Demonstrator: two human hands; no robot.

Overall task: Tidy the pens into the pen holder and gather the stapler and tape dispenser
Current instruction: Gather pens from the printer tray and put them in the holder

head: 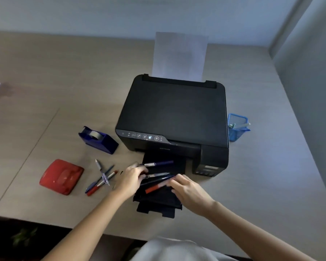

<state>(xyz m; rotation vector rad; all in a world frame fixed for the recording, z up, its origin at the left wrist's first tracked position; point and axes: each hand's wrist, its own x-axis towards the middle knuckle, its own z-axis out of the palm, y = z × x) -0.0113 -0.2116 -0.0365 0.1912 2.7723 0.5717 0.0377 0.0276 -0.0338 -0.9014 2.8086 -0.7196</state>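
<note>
Several pens lie on the printer's black output tray [158, 202]: a purple pen [159, 163], a grey one, a dark blue one and a red marker [155, 187]. My left hand [129, 180] grips the ends of the tray pens. My right hand [188, 191] rests its fingers on the red marker and the dark blue pen. Another small heap of pens [102, 178] lies on the table to the left. A red stapler [61, 177] sits further left. The blue tape dispenser [98, 139] stands beside the printer. The blue mesh pen holder [237, 127] stands right of the printer.
A black printer [174, 117] with a paper sheet [180, 55] upright in its rear feed fills the middle of the wooden table [45, 81]. The table's front edge is close to my body. A wall runs along the right side.
</note>
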